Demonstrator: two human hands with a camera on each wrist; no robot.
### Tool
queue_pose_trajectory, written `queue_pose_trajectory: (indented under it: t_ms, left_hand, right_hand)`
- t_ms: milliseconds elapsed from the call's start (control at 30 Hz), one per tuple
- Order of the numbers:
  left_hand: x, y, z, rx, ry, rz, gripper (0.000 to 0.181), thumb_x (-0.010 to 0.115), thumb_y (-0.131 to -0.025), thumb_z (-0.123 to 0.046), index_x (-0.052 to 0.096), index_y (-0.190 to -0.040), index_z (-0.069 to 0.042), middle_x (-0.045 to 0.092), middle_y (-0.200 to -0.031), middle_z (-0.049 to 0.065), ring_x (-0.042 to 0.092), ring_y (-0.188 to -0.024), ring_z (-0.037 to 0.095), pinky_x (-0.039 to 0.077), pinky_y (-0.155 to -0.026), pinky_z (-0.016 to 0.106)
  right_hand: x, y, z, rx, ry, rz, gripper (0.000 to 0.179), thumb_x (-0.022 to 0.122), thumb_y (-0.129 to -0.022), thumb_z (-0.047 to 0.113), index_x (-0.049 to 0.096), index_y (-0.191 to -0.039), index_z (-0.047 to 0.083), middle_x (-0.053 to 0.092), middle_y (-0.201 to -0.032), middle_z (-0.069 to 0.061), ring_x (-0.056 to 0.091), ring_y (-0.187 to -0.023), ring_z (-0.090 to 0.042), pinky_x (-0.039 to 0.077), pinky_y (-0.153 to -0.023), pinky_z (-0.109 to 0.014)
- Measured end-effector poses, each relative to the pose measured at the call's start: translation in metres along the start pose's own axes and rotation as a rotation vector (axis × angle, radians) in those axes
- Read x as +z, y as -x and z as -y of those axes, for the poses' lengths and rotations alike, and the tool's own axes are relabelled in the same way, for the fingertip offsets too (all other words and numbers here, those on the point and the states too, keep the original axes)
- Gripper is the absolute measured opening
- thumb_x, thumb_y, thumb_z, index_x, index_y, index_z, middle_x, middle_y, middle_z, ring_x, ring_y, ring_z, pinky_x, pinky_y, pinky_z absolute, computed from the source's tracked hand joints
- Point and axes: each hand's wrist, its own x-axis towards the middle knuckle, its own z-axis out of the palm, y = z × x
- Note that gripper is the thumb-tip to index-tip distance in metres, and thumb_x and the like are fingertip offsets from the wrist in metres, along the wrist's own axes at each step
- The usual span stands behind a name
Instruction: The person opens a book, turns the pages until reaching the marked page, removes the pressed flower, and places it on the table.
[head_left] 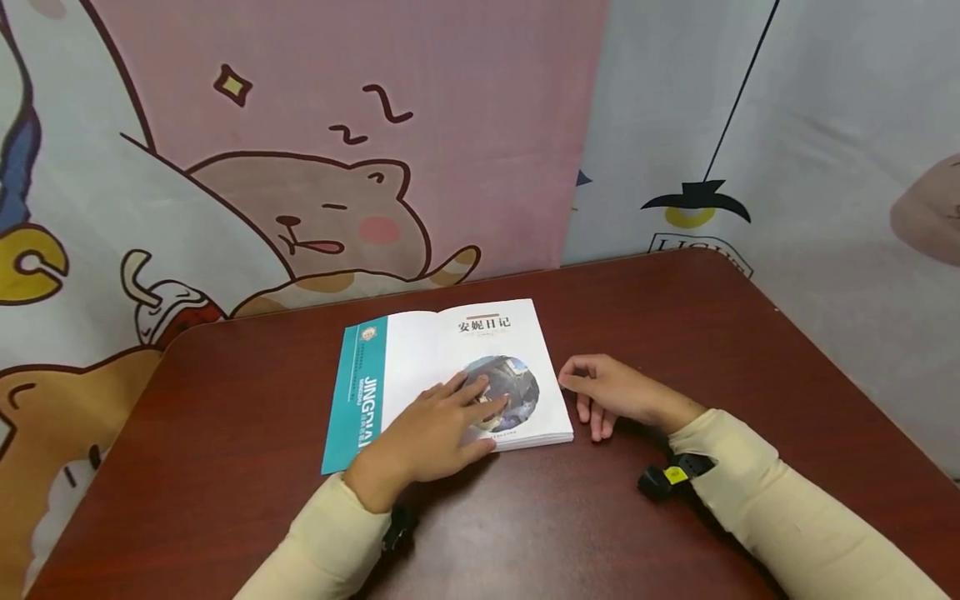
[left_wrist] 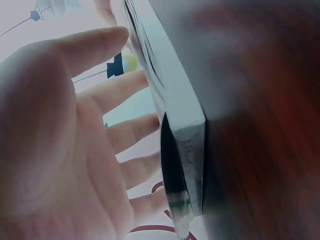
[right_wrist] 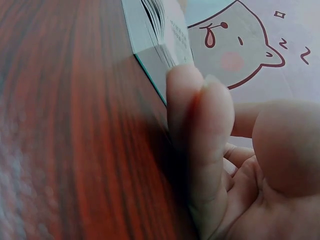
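A paperback book (head_left: pixel 450 342) lies open on the table, showing a teal flap (head_left: pixel 341 400) at left and a white title page (head_left: pixel 517 333) with Chinese characters and a round picture. My left hand (head_left: pixel 431 433) rests on the page with fingers spread over the picture; in the left wrist view its palm (left_wrist: pixel 90 150) faces the book's edge (left_wrist: pixel 185 120). At the book's right edge, my right hand (head_left: pixel 618 392) has its thumb and index finger bent close to the page edges (right_wrist: pixel 165 50). Whether they pinch a page I cannot tell; the other fingers hide those tips in the right wrist view.
The reddish-brown wooden table (head_left: pixel 225 417) extends around the book on every side. Behind it hangs a cartoon-printed cloth (head_left: pixel 487 125). A black wrist strap with a small device (head_left: pixel 663 479) sits at my right cuff.
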Motion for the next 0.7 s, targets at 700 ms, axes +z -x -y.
queue_pose_trajectory:
  t_ms: [700]
  left_hand:
    - [-0.0031, -0.0028, 0.0027, 0.169, -0.138, -0.257, 0.072, 0.08, -0.086, -0.034, 0.047, -0.15, -0.028, 0.048, -0.153, 0.005, 0.045, -0.142, 0.03, 0.042, -0.11, 0.053]
  right_hand:
    - [0.0011, 0.0008, 0.0012, -0.002, -0.01, 0.003, 0.029, 0.048, -0.106, 0.026, 0.051, -0.12, 0.0, 0.057, -0.064, -0.01, 0.062, -0.042, -0.019, 0.052, -0.041, -0.033]
